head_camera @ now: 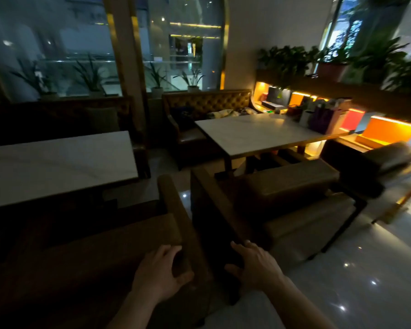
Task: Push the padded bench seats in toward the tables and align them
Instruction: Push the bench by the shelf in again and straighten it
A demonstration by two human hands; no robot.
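The room is dim. Two brown padded bench seats stand side by side in front of me. My left hand [158, 273] grips the back corner of the left bench [100, 252], which faces the left white table [57, 167]. My right hand [254, 264] holds the wooden side frame at the back corner of the right bench [292, 184], which faces the right white table [259, 135]. A narrow gap separates the two benches.
Tufted brown sofas [209, 100] line the far side of both tables under large windows. A lit shelf [342, 115] with boxes and bags and potted plants [287, 60] runs along the right. Another seat [389, 160] stands at the right on glossy floor [365, 269].
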